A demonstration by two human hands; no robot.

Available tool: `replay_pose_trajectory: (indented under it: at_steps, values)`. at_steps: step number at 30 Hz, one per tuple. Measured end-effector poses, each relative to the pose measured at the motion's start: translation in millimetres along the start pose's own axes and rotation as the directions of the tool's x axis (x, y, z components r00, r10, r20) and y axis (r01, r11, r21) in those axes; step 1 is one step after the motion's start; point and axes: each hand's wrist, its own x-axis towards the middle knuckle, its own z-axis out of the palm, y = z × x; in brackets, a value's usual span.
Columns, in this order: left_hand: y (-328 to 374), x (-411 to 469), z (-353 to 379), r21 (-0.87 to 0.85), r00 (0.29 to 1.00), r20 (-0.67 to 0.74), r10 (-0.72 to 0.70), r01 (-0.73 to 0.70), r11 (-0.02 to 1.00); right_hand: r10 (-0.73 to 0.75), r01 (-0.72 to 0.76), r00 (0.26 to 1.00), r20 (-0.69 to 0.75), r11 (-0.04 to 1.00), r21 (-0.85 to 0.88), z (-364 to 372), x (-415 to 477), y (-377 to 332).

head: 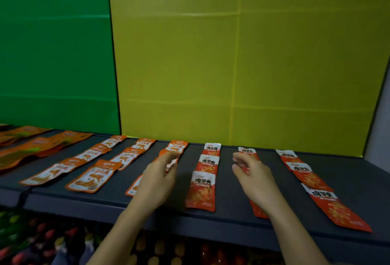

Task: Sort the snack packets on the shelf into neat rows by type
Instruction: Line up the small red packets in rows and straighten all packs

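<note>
Both hands are out over the shelf (230, 219), a flat, matte, dark grey board. The left hand (157, 177) hangs with its fingers curled above a row of orange packets (178, 146). The fingertips are blurred right at a packet's edge, so I cannot tell whether they pinch it or only brush it. The right hand (256, 177) hovers with loosely bent fingers and the thumb apart, gripping nothing. It covers the middle of a row of red packets (247, 151), whose ends show beyond the fingertips and beside the wrist.

Between the hands lies a tidy row of three more red packets (203, 190). They are flat, glossy rectangles with white tops, each overlapping the next. To the right of the right hand runs another such row, slanting outward. To the left of the left hand lie two more rows of orange-and-white packets, shiny and slightly crinkled. Further left are the big orange packs (31, 148), long and overlapping.

Beyond the fingertips stands a creased yellow board (232, 64), with a green board (52, 53) beside it. Under the forearms is a blurred lower tier of coloured goods (63, 243).
</note>
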Motion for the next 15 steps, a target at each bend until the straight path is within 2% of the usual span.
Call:
replay_pose_trajectory:
  at_steps: [6,11,15]
  values:
    - [-50,5,-32,0.025,0.996,0.008,-0.089,0.089,0.996,-0.071,0.070,0.995,0.063,0.997,0.021,52,11,-54]
    - [-74,16,-43,0.031,0.987,0.131,-0.095,0.091,0.995,-0.032,0.034,0.987,0.154,0.999,-0.006,103,21,-82]
    - [-76,36,-44,0.053,0.965,0.245,-0.094,0.084,0.995,0.039,-0.027,0.988,0.148,0.996,-0.079,133,31,-92]
